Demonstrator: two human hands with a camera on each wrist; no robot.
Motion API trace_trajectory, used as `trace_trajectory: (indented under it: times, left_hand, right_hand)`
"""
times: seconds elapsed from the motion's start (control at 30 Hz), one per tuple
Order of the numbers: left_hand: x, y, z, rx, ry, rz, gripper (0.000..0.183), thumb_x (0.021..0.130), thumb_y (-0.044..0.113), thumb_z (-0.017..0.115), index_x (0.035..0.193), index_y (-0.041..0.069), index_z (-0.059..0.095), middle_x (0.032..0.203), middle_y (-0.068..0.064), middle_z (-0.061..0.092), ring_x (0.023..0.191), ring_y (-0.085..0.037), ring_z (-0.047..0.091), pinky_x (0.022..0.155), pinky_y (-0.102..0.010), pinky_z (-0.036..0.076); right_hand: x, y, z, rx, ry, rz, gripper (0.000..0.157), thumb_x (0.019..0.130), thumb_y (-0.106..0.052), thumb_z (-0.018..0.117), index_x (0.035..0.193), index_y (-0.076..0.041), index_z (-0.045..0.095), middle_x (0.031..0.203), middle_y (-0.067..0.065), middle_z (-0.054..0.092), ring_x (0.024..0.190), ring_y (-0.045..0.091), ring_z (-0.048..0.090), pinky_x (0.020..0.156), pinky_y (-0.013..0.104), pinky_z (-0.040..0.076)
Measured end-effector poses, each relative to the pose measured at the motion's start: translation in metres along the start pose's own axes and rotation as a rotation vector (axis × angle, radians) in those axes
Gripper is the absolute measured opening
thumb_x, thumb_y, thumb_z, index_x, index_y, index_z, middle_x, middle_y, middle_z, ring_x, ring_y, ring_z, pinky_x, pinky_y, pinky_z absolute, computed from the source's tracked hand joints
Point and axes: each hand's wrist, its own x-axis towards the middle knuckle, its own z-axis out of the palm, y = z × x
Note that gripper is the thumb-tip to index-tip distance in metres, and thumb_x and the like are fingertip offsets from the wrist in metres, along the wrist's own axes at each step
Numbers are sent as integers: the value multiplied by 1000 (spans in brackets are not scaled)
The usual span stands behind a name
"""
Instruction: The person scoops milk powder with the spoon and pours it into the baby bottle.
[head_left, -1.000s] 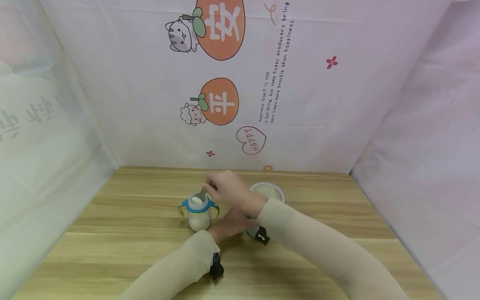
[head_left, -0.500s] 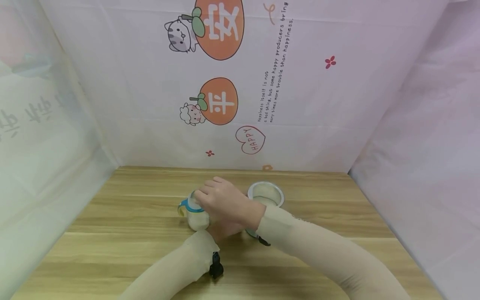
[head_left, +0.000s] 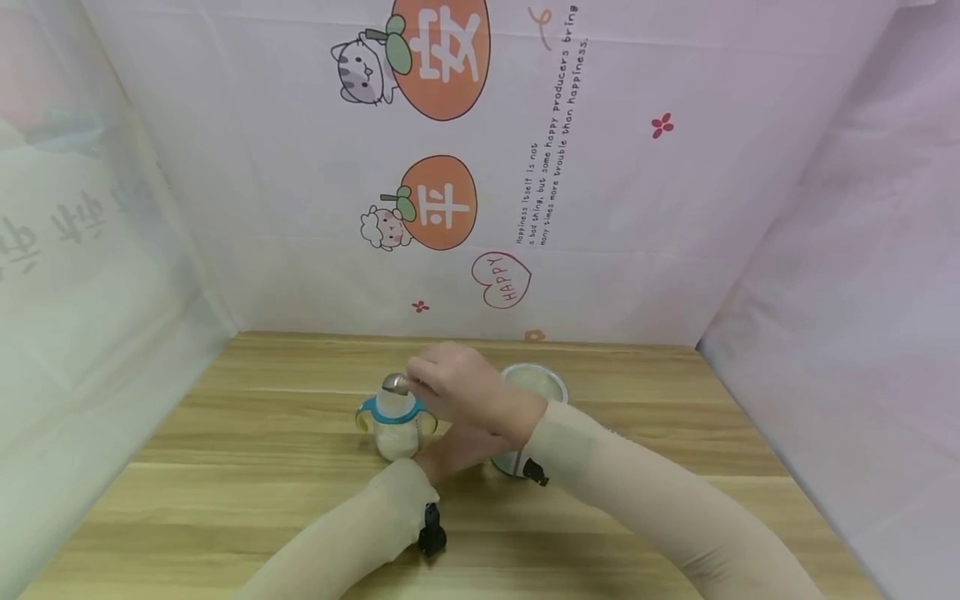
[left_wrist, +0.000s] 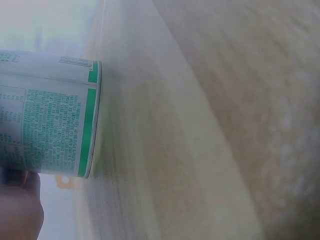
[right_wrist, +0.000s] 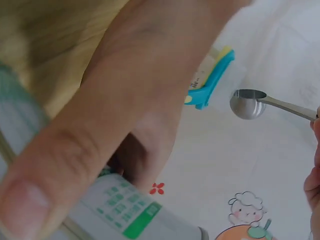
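Silvery, the spoon (head_left: pixel 394 384) sits at the mouth of the bottle (head_left: pixel 397 442) on the bench (head_left: pixel 225 467), pinched by our right hand (head_left: pixel 456 380); our left hand's (head_left: pixel 459 450) fingers grip the can (left_wrist: pixel 52 127), probably steadying it.

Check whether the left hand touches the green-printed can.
Touching: the right wrist view shows the left hand gripping the green-printed can, thumb across its side.

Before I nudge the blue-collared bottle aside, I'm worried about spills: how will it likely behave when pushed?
The bottle might tip if pushed near its top, since it stands taller than wide. Pale contents showing below the blue collar probably add some weight low down. Its protruding handles could snag fingers.
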Motion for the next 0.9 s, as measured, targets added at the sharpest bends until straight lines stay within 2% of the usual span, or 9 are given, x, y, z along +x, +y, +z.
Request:
trace_trajectory:
  times: [0.1, 0.2, 0.3, 0.43, 0.63, 0.9]
  left_hand:
    - [1, -2, 1, -54, 19, 10, 32, 95, 19, 71, 124, 12, 59, 118, 2, 60, 107, -12, 55, 92, -31, 49]
    - [2, -4, 2, -129, 48, -27, 56, 91, 26, 77, 139, 23, 48, 136, 5, 53, 124, -16, 50, 103, -39, 43]
    - [0, 1, 1, -156, 74, -109, 70, 89, 33, 78, 147, 29, 38, 141, 6, 49, 127, -16, 48, 106, -41, 40]
    - [-1, 8, 1, -194, 90, -203, 78, 88, 36, 79, 150, 33, 32, 138, 7, 53, 125, -14, 52, 104, -41, 42]
    - [-1, 11, 1, -222, 106, -244, 87, 87, 31, 81, 153, 36, 25, 141, 8, 50, 129, -13, 50, 107, -42, 40]
    - [-1, 10, 3, -199, 132, -302, 95, 83, 38, 84, 156, 32, 23, 141, 9, 50, 130, -12, 48, 110, -45, 35]
  right_hand:
    - [-1, 4, -4, 123, 13, 119, 15, 94, -10, 71, 83, -9, 62, 71, -4, 57, 62, 7, 48, 57, 15, 41]
    - [-2, 9, -11, 229, 26, 228, 14, 96, -12, 70, 84, -9, 64, 70, -4, 59, 57, 5, 47, 52, 16, 41]
    - [-5, 13, -20, 318, 60, 332, 17, 96, -12, 70, 80, -10, 64, 65, -6, 58, 52, 4, 45, 48, 18, 40]
    - [-13, 18, -34, 351, 81, 448, 22, 96, -15, 70, 76, -12, 62, 62, -8, 55, 51, 3, 45, 46, 21, 40]
    - [-31, 26, -58, 330, 110, 513, 25, 96, -15, 70, 74, -12, 59, 60, -8, 52, 51, 7, 45, 46, 23, 39]
    - [-58, 39, -86, 281, 127, 555, 23, 95, -10, 71, 74, -10, 61, 59, -7, 51, 49, 9, 43, 43, 23, 37]
